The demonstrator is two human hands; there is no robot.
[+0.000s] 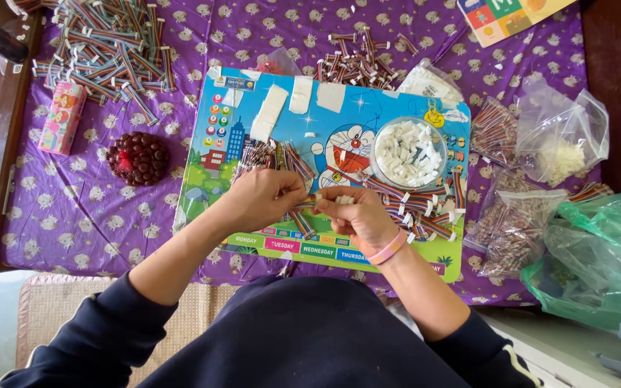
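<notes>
The left hand (261,197) and right hand (353,212) hide most of the cable (309,202) pinched between them. The green bag (598,251) is cut off at the right edge. The clear bowl (410,153) holds white pieces too small to identify.

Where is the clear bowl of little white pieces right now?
The clear bowl sits on the blue cartoon board, toward its right side, just beyond the right hand in the head view.

My glossy printed board (282,144) lies on a smooth purple plastic cloth (73,208); clear crinkled plastic bags (562,136) lie far right.
</notes>
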